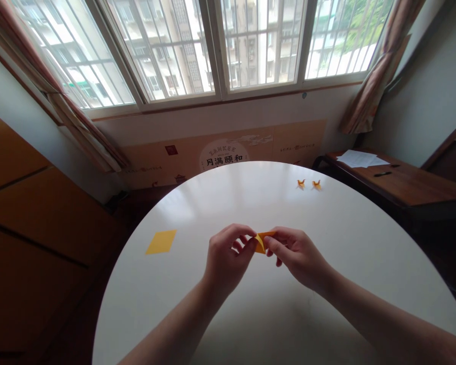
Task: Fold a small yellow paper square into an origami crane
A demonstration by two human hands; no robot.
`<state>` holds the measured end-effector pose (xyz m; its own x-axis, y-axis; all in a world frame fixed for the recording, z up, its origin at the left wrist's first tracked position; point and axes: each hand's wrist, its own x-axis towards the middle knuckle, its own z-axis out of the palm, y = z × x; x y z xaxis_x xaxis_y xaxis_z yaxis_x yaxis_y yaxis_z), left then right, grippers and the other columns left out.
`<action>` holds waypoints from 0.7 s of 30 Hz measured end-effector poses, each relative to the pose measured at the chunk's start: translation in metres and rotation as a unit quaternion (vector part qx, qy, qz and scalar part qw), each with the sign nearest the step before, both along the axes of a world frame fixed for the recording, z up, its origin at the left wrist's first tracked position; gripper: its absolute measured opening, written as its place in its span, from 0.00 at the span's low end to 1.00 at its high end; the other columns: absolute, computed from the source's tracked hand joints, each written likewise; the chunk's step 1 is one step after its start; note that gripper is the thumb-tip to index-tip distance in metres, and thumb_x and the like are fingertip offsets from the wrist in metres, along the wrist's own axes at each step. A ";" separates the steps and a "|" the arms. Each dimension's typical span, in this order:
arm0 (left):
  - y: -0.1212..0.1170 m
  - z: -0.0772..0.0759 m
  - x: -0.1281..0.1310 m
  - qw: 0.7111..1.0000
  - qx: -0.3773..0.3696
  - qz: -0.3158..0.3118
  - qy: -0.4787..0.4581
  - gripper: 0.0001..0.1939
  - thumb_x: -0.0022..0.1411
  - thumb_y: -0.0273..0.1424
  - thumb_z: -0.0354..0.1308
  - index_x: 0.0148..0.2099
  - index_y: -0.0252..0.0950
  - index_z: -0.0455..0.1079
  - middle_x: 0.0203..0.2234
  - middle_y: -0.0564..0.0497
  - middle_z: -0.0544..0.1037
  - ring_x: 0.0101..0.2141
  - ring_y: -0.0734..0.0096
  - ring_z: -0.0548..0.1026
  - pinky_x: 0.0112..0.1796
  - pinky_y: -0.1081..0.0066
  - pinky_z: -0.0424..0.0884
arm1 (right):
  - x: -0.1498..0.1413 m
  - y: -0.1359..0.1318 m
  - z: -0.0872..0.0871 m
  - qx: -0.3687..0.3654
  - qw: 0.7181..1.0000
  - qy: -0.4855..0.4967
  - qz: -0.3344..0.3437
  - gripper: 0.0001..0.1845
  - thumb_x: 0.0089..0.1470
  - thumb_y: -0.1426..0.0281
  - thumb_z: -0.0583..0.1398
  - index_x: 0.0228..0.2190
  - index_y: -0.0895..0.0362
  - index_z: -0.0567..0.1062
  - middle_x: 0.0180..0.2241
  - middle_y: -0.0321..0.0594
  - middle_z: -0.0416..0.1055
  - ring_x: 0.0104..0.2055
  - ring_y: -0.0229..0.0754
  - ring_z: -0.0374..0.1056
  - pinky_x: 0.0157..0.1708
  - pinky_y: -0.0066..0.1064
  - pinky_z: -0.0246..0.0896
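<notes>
A small piece of folded orange-yellow paper [261,243] is held up between my two hands above the white round table [228,203]. My left hand [228,256] pinches its left side between thumb and fingers. From the right, my right hand [294,252] grips the other side, its thumb on the near face. One flap of the paper stands up between the thumbs. Part of the paper is hidden by my fingers. Flat on the table to the left lies a yellow paper sheet [161,242].
Two small folded orange paper birds [301,184] stand near the table's far right edge. Beyond it, a brown wooden desk [421,177] bears white papers [361,158] and a dark slim object [382,174]. A wooden cabinet [30,243] is at left, barred windows [262,45] behind.
</notes>
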<state>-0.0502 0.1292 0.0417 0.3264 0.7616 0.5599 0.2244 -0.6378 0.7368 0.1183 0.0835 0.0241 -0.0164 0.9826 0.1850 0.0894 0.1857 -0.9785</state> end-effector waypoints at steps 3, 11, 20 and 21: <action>-0.002 0.001 -0.001 1.000 0.012 -0.025 0.008 0.03 0.58 0.24 0.61 0.35 0.36 0.74 0.31 0.50 0.80 0.26 0.74 0.76 0.24 0.78 0.73 | 0.000 0.000 0.000 -0.011 1.000 0.005 -0.003 0.16 0.60 0.59 0.59 0.34 0.58 0.80 0.27 0.41 0.73 0.30 0.41 0.69 0.23 0.29 0.66; 0.002 0.000 -0.004 0.992 -0.104 -0.065 -0.017 0.07 0.63 0.32 0.61 0.36 0.35 0.77 0.31 0.47 0.80 0.28 0.71 0.76 0.25 0.76 0.71 | 0.005 0.001 0.003 -0.007 1.000 -0.008 0.007 0.15 0.60 0.61 0.58 0.30 0.58 0.77 0.27 0.40 0.72 0.29 0.40 0.68 0.23 0.29 0.64; 0.010 -0.004 0.000 0.934 -0.308 -0.157 -0.094 0.11 0.55 0.34 0.69 0.33 0.33 0.72 0.25 0.53 0.75 0.23 0.77 0.71 0.20 0.79 0.68 | 0.009 0.001 0.004 -0.018 0.998 -0.036 0.042 0.15 0.62 0.63 0.56 0.31 0.58 0.77 0.27 0.40 0.73 0.28 0.39 0.68 0.23 0.28 0.63; 0.010 -0.005 0.001 0.928 -0.321 -0.160 -0.099 0.12 0.54 0.34 0.70 0.33 0.33 0.72 0.25 0.53 0.75 0.23 0.77 0.71 0.19 0.79 0.68 | 0.009 0.002 0.003 -0.019 0.998 -0.042 0.043 0.15 0.62 0.63 0.56 0.31 0.58 0.76 0.26 0.39 0.72 0.27 0.39 0.68 0.23 0.28 0.63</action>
